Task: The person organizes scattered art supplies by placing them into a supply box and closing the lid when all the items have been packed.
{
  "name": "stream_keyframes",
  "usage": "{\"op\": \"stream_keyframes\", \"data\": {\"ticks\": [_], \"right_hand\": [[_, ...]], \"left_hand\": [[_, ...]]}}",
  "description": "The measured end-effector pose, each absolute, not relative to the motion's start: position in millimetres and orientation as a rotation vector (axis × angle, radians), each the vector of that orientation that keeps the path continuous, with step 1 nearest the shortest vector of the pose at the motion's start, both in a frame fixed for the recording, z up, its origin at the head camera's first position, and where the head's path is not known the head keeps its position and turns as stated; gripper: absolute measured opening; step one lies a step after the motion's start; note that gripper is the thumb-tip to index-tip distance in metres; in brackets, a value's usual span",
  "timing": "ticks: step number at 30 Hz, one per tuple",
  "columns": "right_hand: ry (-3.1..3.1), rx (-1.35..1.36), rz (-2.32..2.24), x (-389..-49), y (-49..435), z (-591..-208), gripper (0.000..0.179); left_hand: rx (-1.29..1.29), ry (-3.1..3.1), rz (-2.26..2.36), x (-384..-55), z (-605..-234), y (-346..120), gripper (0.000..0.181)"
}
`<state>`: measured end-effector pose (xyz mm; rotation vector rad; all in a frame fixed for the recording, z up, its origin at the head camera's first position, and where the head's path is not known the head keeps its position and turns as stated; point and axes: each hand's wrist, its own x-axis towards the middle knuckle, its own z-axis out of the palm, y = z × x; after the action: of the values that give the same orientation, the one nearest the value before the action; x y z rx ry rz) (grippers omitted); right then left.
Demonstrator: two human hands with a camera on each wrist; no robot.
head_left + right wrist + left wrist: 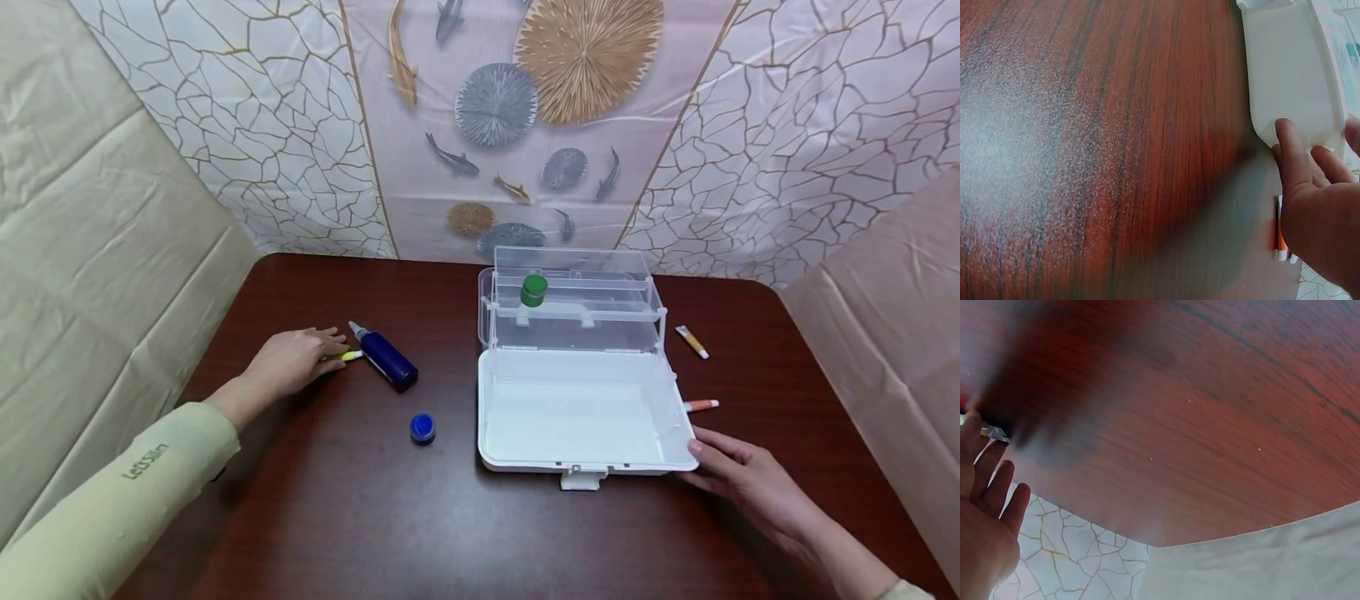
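Note:
At the left of the table, my left hand (300, 360) has its thumb and fingertips on a small yellow tube (349, 356), pinching it. Part of the tube (996, 433) shows past the fingertips in the left wrist view. A dark blue bottle (388, 358) with a pointed nozzle lies just right of it. My right hand (750, 479) holds the near right corner of a white storage box (585, 417), thumb on the rim and fingers against the outer side. The box stands with its clear lid (573, 258) raised and its clear tray lifted.
A green-lidded jar (534, 290) sits in the clear tray section. A blue jar (422, 429) stands left of the box. Right of the box lie an orange tube (702, 406) and a yellow-orange tube (692, 342). Patterned cloth (270, 125) hangs behind the table.

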<state>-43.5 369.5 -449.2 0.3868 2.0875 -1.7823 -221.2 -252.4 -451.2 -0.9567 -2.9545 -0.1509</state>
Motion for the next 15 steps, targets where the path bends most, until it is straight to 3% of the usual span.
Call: {"op": "stream_keyframes", "data": {"ticks": [15], "right_hand": [[2.104, 0.366, -1.779, -42.8, 369.7, -450.5, 0.07]], "left_hand": [[-0.931, -2.9, -0.206, -218.4, -459.5, -251.7, 0.02]]}}
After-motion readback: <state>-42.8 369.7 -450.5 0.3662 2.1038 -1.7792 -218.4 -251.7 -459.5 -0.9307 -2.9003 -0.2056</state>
